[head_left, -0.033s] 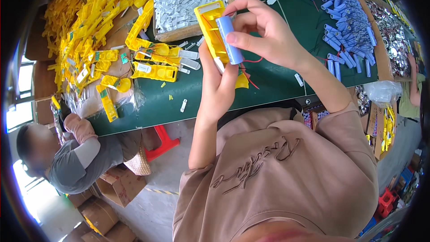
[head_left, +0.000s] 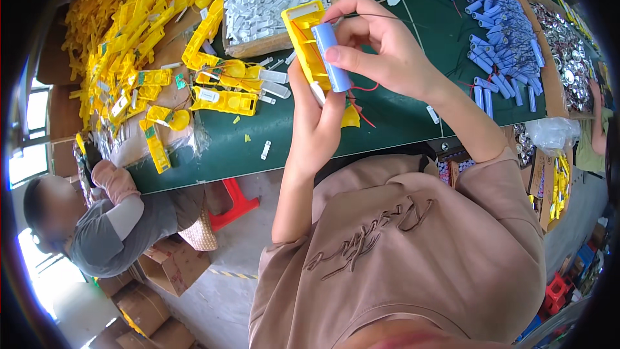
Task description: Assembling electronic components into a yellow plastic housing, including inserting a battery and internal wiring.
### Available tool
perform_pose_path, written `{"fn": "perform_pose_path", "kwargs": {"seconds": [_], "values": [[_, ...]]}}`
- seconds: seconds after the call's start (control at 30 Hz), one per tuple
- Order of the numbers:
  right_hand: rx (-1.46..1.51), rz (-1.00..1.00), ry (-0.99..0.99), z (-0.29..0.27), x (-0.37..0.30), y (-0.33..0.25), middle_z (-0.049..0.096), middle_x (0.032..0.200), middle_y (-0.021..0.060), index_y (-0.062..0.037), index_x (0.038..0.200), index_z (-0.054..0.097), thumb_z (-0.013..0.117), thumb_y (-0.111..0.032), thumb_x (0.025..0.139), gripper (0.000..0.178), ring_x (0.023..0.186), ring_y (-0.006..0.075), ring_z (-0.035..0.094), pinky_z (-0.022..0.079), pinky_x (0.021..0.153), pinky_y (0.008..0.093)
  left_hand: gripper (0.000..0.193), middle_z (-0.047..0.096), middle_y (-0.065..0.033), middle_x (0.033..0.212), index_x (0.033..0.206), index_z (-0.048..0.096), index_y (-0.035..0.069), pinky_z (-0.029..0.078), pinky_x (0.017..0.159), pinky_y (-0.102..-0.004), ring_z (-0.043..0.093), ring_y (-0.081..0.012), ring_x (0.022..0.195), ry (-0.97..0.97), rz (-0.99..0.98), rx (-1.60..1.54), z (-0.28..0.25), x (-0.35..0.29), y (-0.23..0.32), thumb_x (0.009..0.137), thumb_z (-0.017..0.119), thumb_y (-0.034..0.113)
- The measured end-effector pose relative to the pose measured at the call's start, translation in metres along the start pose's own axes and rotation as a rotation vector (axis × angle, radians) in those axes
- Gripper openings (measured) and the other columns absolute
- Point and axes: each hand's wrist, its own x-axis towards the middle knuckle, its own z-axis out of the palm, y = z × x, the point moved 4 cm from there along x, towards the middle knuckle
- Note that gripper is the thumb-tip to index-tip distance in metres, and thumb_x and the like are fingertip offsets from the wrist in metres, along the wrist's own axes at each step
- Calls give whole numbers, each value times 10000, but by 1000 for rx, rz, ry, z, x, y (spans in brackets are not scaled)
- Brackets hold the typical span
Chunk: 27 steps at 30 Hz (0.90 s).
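Note:
My left hand (head_left: 314,126) is closed round the lower end of a yellow plastic housing (head_left: 299,21), held tilted above the green table. In my right hand (head_left: 381,48) a blue cylindrical battery (head_left: 330,58) is pinched between thumb and fingers, lying against the open face of the housing. Whether the battery is seated inside cannot be made out. A red wire (head_left: 366,86) trails from its lower end, and a dark wire (head_left: 381,17) runs out by my right fingers. My left thumb reaches the battery's lower end.
A box of small white parts (head_left: 274,0) stands behind my hands. Yellow housings (head_left: 148,13) are heaped at left, several with wires nearer me. Wired blue batteries (head_left: 494,32) lie piled at right, beside a box of shiny round parts (head_left: 571,68). A person (head_left: 106,232) sits at the left.
The dark wire now sticks out to the right past my right fingers. Both hands, the housing and the battery are almost unmoved.

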Motion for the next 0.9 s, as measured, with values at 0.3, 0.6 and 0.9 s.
{"fn": "perform_pose_path", "kwargs": {"seconds": [0.3,0.6,0.9], "values": [[-331,-231,150,19,3,-3,512,592,38,-65,959,480,561,-158,824,183,479,124,477,356,437,246,393,468,-141,949,1197,224,3,515,593,-289,549,-162,731,58,28,71,-2,-5,-6,819,328,35],[-481,-458,48,16,2,0,560,649,53,-69,859,581,569,-111,783,88,534,188,529,406,485,277,485,409,-126,1112,1274,166,-11,411,817,-271,466,-153,969,-1,-118,-156,-2,-7,-7,823,344,16],[-588,-525,75,19,13,9,532,598,56,-81,762,552,571,-138,776,62,573,210,533,416,523,325,435,468,-117,964,1235,187,1,467,667,-260,511,-133,797,73,-172,-200,-1,-2,-8,830,343,35]]}}
